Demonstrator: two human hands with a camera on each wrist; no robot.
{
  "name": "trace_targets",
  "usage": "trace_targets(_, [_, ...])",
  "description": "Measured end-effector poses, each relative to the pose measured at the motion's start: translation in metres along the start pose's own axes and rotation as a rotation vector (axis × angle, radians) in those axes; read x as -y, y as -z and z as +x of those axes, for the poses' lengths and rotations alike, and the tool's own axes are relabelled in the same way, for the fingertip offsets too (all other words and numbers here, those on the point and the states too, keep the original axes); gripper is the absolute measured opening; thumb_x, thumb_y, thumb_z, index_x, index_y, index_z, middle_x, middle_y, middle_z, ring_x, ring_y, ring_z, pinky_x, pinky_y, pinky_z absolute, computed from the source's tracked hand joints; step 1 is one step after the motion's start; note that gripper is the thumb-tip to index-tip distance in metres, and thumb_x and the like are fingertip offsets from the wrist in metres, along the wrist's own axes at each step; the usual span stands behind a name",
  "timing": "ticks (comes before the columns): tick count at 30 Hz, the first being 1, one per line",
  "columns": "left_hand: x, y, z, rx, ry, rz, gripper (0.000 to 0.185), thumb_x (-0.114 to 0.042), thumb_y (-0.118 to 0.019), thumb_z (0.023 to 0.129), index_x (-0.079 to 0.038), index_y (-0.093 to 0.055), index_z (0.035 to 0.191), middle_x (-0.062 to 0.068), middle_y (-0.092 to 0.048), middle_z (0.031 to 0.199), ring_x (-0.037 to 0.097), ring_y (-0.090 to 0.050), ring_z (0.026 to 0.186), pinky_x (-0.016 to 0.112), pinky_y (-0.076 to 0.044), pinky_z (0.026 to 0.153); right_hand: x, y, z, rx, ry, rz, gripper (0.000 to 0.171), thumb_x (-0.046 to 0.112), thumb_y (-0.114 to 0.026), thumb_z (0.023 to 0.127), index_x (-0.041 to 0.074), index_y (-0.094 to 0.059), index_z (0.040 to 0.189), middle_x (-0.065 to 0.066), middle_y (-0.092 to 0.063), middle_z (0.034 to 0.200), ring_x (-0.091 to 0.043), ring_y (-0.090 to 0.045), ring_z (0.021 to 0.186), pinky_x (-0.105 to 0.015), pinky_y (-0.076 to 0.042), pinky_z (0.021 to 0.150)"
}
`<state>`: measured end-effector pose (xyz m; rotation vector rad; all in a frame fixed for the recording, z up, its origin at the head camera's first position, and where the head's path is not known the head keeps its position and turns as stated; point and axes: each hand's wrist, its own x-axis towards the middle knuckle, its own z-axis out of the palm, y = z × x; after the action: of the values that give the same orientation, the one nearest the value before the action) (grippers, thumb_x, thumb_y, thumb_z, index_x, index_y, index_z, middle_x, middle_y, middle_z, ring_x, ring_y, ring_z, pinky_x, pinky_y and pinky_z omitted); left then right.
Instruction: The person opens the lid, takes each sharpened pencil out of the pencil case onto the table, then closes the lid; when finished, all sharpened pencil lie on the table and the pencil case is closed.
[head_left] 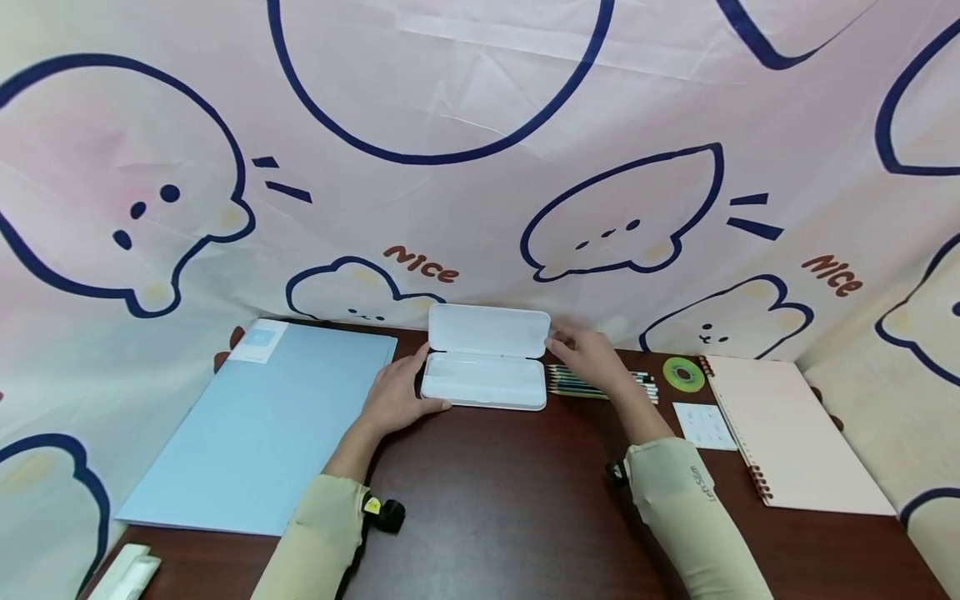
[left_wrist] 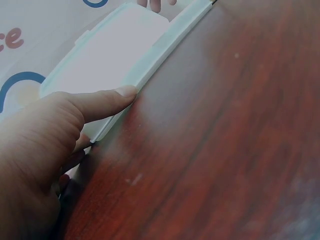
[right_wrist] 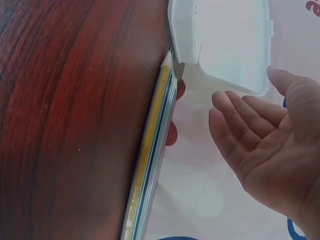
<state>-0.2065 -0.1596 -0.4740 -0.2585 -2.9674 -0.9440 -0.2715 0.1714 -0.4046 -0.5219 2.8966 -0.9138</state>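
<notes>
A white pencil case [head_left: 483, 382] lies open on the table, its lid [head_left: 489, 331] tipped up against the patterned cloth behind. No contents show inside its tray. My left hand [head_left: 396, 392] grips the case's left end, thumb along the front edge; the left wrist view shows the thumb [left_wrist: 107, 102] on that rim, the other fingers mostly hidden. At the lid's right edge is my right hand [head_left: 588, 357]. In the right wrist view its fingers [right_wrist: 245, 117] are loosely bent and spread, with the thumb tip right at the lid's corner. Several colored pencils [head_left: 566, 382] lie below that hand.
A large light-blue folder [head_left: 277, 425] covers the left side of the table. On the right are a green ring-shaped tape roll [head_left: 683, 374], a small white card [head_left: 705, 426] and a spiral notebook [head_left: 798, 437]. A white packet [head_left: 123, 573] sits at the front left.
</notes>
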Motion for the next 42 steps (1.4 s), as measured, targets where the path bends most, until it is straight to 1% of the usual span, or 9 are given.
trace_targets(5, [0.000,0.000,0.000,0.009,0.009,0.000,0.109,-0.050,-0.081,0.080,-0.013,-0.022,0.163,0.015,-0.046,0.157,0.037,-0.039,0.146,0.060,-0.026,0.121,0.000,0.000,0.000,0.021,-0.009,0.082,0.059,0.040,-0.051,0.106,0.002,-0.046,0.151,-0.017,-0.066,0.135,-0.032,-0.069,0.115,-0.047,-0.057,0.096])
trace_targets(11, [0.001,0.001,0.001,0.007,0.008,0.011,0.110,-0.050,-0.081,0.080,-0.008,-0.021,0.163,0.016,-0.045,0.158,0.037,-0.038,0.147,0.060,-0.024,0.122,0.002,0.002,-0.002,0.014,-0.048,0.109,0.059,0.049,-0.044,0.107,0.007,-0.051,0.147,-0.015,-0.064,0.136,-0.028,-0.071,0.107,-0.048,-0.056,0.095])
trace_targets(18, [0.004,0.004,0.003,-0.008,-0.002,0.021,0.112,-0.051,-0.081,0.079,-0.012,-0.019,0.164,0.015,-0.046,0.156,0.037,-0.039,0.146,0.060,-0.027,0.121,0.002,0.001,-0.005,-0.011,-0.052,0.092,0.055,0.054,-0.039,0.106,0.011,-0.064,0.130,-0.011,-0.070,0.119,-0.026,-0.068,0.101,-0.048,-0.056,0.092])
trace_targets(23, [0.004,0.004,0.002,-0.003,0.007,0.031,0.112,-0.051,-0.081,0.080,-0.009,-0.019,0.163,0.017,-0.045,0.157,0.038,-0.039,0.146,0.060,-0.026,0.121,0.000,-0.003,-0.008,-0.022,-0.035,0.072,0.051,0.054,-0.042,0.106,0.013,-0.069,0.120,-0.008,-0.072,0.110,-0.024,-0.068,0.096,-0.044,-0.056,0.086])
trace_targets(28, [0.002,0.003,0.002,0.001,0.009,0.029,0.112,-0.051,-0.082,0.079,-0.009,-0.020,0.163,0.016,-0.048,0.155,0.038,-0.039,0.146,0.059,-0.026,0.122,-0.003,-0.007,-0.012,-0.028,0.011,0.059,0.044,0.051,-0.049,0.104,0.013,-0.070,0.110,-0.005,-0.070,0.103,-0.021,-0.060,0.084,-0.037,-0.050,0.075])
trace_targets(30, [0.001,0.003,0.002,0.002,0.007,0.024,0.112,-0.051,-0.082,0.079,-0.011,-0.019,0.163,0.016,-0.048,0.155,0.038,-0.039,0.146,0.059,-0.025,0.122,-0.004,-0.008,-0.014,-0.028,0.015,0.052,0.040,0.049,-0.053,0.103,0.014,-0.070,0.107,-0.004,-0.068,0.102,-0.021,-0.055,0.080,-0.035,-0.047,0.073])
trace_targets(34, [0.002,0.001,0.003,0.000,0.008,0.014,0.113,-0.052,-0.082,0.079,-0.011,-0.019,0.163,0.018,-0.047,0.155,0.039,-0.038,0.147,0.060,-0.024,0.122,-0.004,-0.011,-0.017,-0.019,0.006,0.030,0.031,0.046,-0.061,0.100,0.017,-0.069,0.105,-0.003,-0.068,0.105,-0.021,-0.055,0.080,-0.034,-0.047,0.072])
trace_targets(38, [0.003,-0.001,0.003,0.000,0.013,0.010,0.114,-0.052,-0.082,0.078,-0.010,-0.019,0.163,0.017,-0.047,0.155,0.038,-0.038,0.147,0.060,-0.025,0.122,-0.004,-0.014,-0.020,-0.005,0.022,-0.001,0.028,0.046,-0.065,0.097,0.019,-0.070,0.105,-0.002,-0.069,0.108,-0.021,-0.061,0.088,-0.039,-0.053,0.079])
trace_targets(42, [0.003,-0.001,0.001,-0.001,0.019,0.002,0.114,-0.052,-0.083,0.078,-0.012,-0.020,0.163,0.017,-0.047,0.156,0.038,-0.039,0.146,0.060,-0.025,0.122,-0.003,-0.017,-0.022,0.032,0.036,-0.031,0.034,0.047,-0.066,0.096,0.020,-0.072,0.115,-0.003,-0.070,0.120,-0.024,-0.066,0.105,-0.046,-0.056,0.093])
